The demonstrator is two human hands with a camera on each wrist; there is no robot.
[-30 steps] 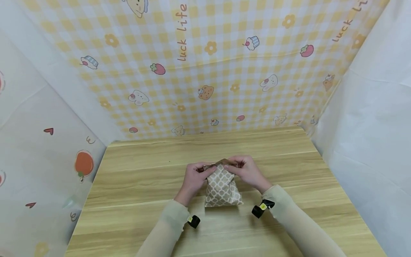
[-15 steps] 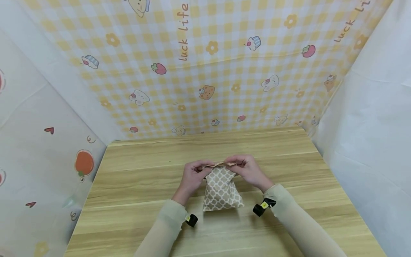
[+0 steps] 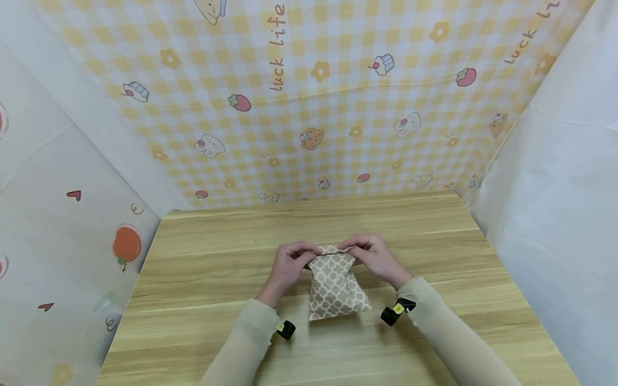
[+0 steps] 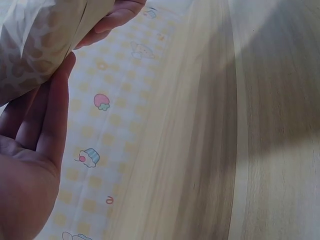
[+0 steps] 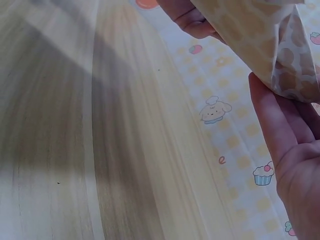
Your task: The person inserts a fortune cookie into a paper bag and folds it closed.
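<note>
A small brown paper bag (image 3: 335, 284) with a white lattice pattern stands between both hands, over the wooden table. Its top edge is folded over toward the person. My left hand (image 3: 288, 264) pinches the left end of that fold between thumb and fingers. At the right end, my right hand (image 3: 375, 258) pinches the fold in the same way. In the left wrist view, the bag (image 4: 35, 47) rests against the left fingers. The right wrist view shows the bag's patterned side (image 5: 265, 35) above the right fingers. What the bag contains is hidden.
The wooden table (image 3: 217, 289) spreads around the hands. A yellow checked cloth (image 3: 289, 107) hangs behind it, with white cloth walls at the left (image 3: 63, 214) and right (image 3: 555, 214). A small black camera (image 3: 286, 329) is strapped to the left wrist, another (image 3: 390, 315) to the right.
The bag's brown top edge has been turned down toward the person, so a patterned strip now shows above the fold. The bag's bottom has swung slightly nearer the person and right.
</note>
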